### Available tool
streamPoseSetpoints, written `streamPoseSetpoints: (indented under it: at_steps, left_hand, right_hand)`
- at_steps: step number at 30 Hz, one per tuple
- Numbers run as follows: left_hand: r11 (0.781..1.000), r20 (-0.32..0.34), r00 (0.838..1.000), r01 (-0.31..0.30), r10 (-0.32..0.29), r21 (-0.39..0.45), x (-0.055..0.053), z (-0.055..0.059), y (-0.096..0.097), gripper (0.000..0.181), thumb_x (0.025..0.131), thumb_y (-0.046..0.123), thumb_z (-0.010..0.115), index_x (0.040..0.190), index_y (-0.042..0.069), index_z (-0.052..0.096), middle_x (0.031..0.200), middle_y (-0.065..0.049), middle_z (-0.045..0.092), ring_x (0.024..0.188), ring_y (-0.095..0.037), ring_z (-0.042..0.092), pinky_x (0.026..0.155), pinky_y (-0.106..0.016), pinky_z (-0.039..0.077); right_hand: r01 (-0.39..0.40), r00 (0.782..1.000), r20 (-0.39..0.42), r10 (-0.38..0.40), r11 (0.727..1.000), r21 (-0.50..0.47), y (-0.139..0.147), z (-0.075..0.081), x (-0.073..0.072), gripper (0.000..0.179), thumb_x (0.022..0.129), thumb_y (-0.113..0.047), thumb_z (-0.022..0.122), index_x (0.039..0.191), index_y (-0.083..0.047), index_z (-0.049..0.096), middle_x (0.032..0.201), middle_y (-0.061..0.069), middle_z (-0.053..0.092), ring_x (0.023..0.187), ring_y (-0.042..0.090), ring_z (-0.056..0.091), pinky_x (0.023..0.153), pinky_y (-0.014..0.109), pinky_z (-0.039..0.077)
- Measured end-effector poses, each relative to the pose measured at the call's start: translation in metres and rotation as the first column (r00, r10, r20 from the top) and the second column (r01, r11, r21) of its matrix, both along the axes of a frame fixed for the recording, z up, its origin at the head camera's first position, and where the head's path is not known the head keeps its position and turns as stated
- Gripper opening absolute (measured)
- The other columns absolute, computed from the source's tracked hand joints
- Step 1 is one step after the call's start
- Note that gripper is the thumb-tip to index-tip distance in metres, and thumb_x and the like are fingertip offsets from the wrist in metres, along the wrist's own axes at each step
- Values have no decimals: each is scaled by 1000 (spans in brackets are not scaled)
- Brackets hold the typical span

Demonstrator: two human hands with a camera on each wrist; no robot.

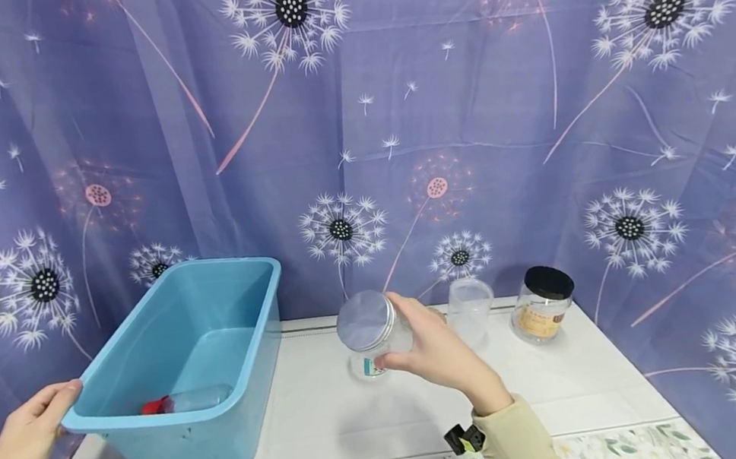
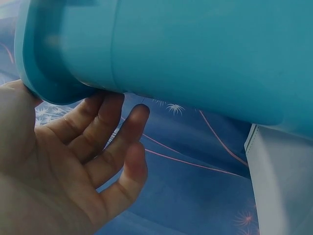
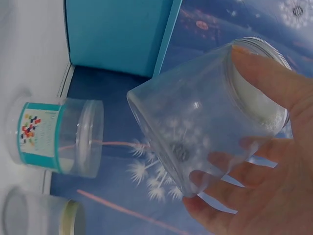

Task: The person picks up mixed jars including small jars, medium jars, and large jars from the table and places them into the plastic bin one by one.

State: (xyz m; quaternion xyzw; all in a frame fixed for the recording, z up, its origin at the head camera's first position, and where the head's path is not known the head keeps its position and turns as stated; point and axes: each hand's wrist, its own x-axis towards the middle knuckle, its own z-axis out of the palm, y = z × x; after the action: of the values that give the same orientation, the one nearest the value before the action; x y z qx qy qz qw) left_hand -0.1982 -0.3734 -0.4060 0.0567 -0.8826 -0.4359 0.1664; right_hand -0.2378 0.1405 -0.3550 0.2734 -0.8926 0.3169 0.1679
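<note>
My right hand [image 1: 433, 344] grips a clear jar with a silver screw lid [image 1: 365, 320], tilted and raised above the table. Through the right wrist view, its thumb and fingers wrap the see-through wall of that jar [image 3: 181, 107]. Behind it a clear container with a teal-edged label [image 3: 39, 137] stands on the table, mostly hidden in the head view. At the left, my left hand [image 1: 27, 432] pinches the near left corner of a blue tub [image 1: 194, 442], thumb at the rim and fingers underneath. Inside the tub lies a clear bottle with a red cap [image 1: 185, 400].
Right of the held jar stand a clear plastic cup [image 1: 471, 312] and a labelled jar with a black lid [image 1: 543, 304]. A white cloth [image 1: 322, 419] with a floral front border covers the table. A purple dandelion curtain [image 1: 462, 95] hangs close behind.
</note>
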Motion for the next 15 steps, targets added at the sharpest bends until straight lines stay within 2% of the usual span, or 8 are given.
streamPoseSetpoints:
  at_steps: [3, 6, 10, 15]
  left_hand:
    - [1000, 3, 1000, -4, 4, 1, 0, -2, 1, 44, 91, 37, 44, 106, -4, 52, 71, 13, 56, 64, 0, 47, 53, -23, 36]
    - [1000, -6, 1000, -7, 7, 5, 0, -2, 0, 41, 91, 37, 44, 106, 0, 53, 71, 14, 56, 64, 0, 48, 53, -22, 37]
    - [1000, -16, 1000, -10, 10, 3, 0, -2, -3, 37, 91, 37, 44, 103, 4, 54, 70, 13, 57, 64, 1, 49, 53, -22, 38]
    - [1000, -15, 1000, -1, 1, -8, -1, -2, -2, 39, 91, 38, 43, 104, 2, 54, 72, 14, 56, 65, 0, 48, 54, -23, 37]
  right_hand:
    - [-33, 999, -3, 33, 998, 49, -8, 6, -1, 89, 63, -45, 75, 136, -23, 28, 127, -6, 40, 115, 13, 37, 90, 39, 34]
    - [-71, 997, 7, 71, 995, 71, -17, 12, -4, 89, 64, -46, 74, 136, -23, 27, 127, -6, 40, 115, 13, 36, 90, 38, 34]
    - [-83, 996, 20, 82, 993, 85, -32, 17, -9, 90, 62, -48, 73, 136, -22, 28, 127, -7, 40, 115, 12, 36, 91, 37, 33]
    - [-101, 995, 31, 99, 991, 84, -51, 23, -11, 91, 62, -49, 74, 136, -23, 28, 126, -7, 40, 114, 11, 36, 90, 37, 33]
